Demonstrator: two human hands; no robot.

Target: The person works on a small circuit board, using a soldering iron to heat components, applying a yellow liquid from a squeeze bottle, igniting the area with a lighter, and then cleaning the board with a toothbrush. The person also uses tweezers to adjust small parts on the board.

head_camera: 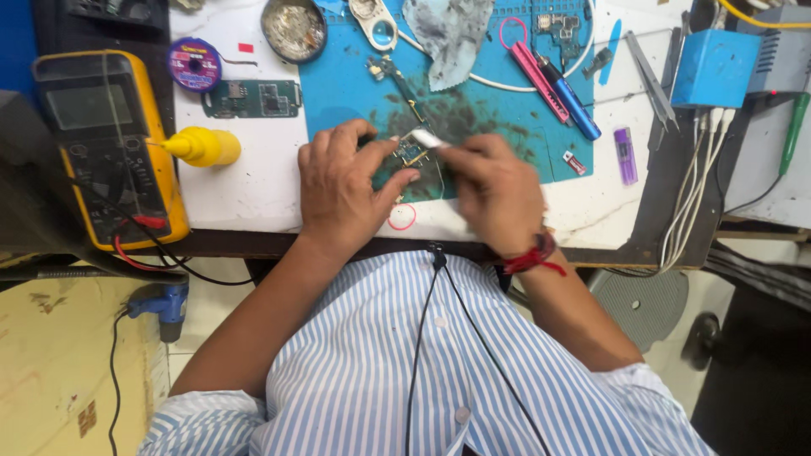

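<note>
A person in a striped shirt bends over a blue work mat [355, 93] on a white bench, both hands meeting over a small circuit board [411, 152] near the mat's near edge. The left hand [342, 190] lies spread flat, fingers pinning the board down at its left side. The right hand [498, 190] is closed around a small white tool [429, 138], its tip touching the board's top; whether it is a brush or a scraper cannot be told.

The board looks thin, stiff and light, likely fragile where its parts stand exposed, so it is probably best held by its bare edges, as the left fingers appear to do.

To the left stand a yellow multimeter [106, 139] and a yellow squeeze bottle [203, 145]; a second green circuit board [252, 99] lies just beyond them. Farther off are a round metal tin [293, 29], a magnifier [378, 24] and a stained cloth [448, 34]. A pink pen-shaped tool [537, 72] and a blue one [570, 100] lie to the right, with tweezers [652, 78] near a blue box [714, 67].
</note>
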